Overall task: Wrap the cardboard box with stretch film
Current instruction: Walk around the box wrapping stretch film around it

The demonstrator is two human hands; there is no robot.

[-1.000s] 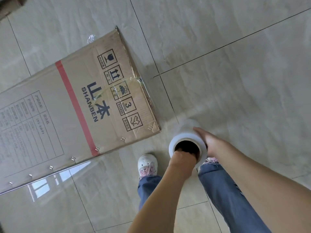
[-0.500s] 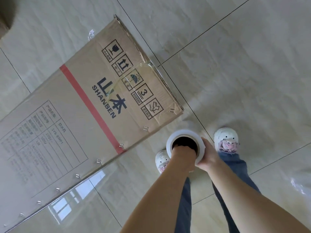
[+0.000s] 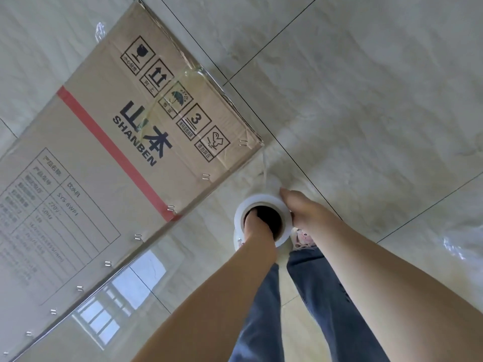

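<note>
A tall brown cardboard box [image 3: 104, 158] with a red stripe and "SHANBEN" print stands on the floor at the left. Clear film lies over its near side, reflecting a window. I hold a white roll of stretch film [image 3: 261, 205] upright just right of the box's near corner. My left hand [image 3: 257, 226] is pushed down into the roll's core. My right hand [image 3: 304, 207] presses against the roll's outer side, fingers pointing away from me. A thin stretched band of film [image 3: 264, 163] runs from the roll up to the box's corner.
The floor is glossy beige tile [image 3: 366, 100] with dark grout lines. My legs in blue jeans [image 3: 321, 309] and a white-and-pink shoe [image 3: 300, 237] are below the roll. A crumpled scrap of film [image 3: 454, 246] lies at the right, another [image 3: 100, 31] behind the box.
I have stepped around the box's corner, so the box has shifted up and left in view. The roll stays in both hands, and my right fingers have stretched out along it.
</note>
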